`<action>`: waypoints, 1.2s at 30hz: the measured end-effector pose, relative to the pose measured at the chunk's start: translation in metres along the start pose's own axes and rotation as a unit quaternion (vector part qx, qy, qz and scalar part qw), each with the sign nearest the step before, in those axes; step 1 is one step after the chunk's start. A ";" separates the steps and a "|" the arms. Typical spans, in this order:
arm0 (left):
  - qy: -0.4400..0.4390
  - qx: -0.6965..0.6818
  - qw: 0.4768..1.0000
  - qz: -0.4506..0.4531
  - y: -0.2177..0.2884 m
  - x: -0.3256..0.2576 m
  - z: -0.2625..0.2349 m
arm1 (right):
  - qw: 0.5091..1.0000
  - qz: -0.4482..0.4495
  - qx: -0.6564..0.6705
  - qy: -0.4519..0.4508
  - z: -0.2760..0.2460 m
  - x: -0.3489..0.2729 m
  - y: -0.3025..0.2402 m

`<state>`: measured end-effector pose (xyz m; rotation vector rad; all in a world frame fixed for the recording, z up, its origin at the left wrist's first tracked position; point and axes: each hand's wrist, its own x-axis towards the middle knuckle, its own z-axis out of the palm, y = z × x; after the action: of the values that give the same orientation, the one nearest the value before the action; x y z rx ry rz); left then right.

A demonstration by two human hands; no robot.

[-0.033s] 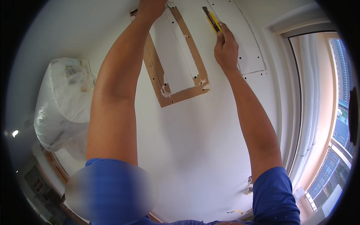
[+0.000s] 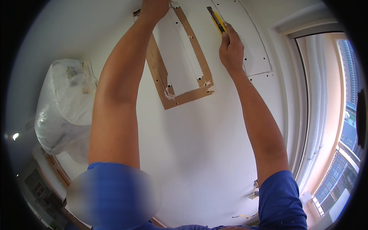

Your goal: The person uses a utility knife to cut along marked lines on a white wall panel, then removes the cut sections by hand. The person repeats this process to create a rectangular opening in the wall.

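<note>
My right hand is wrapped round a yellow and black utility knife, raised in front of the white wall surface with its tip pointing up and left. My left hand reaches to the upper edge of the view. Its fingers are cut off there, so what they touch or hold is hidden. Beside that hand a brown strip border, with torn white bits at its lower corners, surrounds a long white panel. Dark screw spots dot both border and panel.
Right of the knife, another panel shows a dark seam and screw spots. A plastic-wrapped bulky object hangs at left. Along the right stands a window frame with pale pipes beyond it. Loose wires stick out low on the wall.
</note>
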<state>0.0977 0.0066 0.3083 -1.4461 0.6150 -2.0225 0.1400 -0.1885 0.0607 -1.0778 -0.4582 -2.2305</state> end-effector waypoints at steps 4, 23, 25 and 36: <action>0.046 -0.013 0.999 0.000 0.007 -0.029 -0.008 | 1.000 -0.006 -0.014 0.007 0.003 0.004 0.003; 0.106 -0.286 0.933 -0.190 -0.002 -0.253 -0.029 | 0.965 -0.156 -0.158 -0.140 0.073 0.059 -0.076; 0.136 -0.275 0.930 -0.201 -0.001 -0.266 -0.007 | 0.955 -0.161 -0.192 -0.161 0.098 0.080 -0.089; 0.151 -0.281 0.930 -0.181 0.006 -0.267 -0.014 | 0.945 -0.113 -0.254 -0.172 0.111 0.089 -0.077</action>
<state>0.1524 0.1851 0.1163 -1.6689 1.2133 -2.5206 0.1116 -0.1040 0.1954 -1.7795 -0.1457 -2.4363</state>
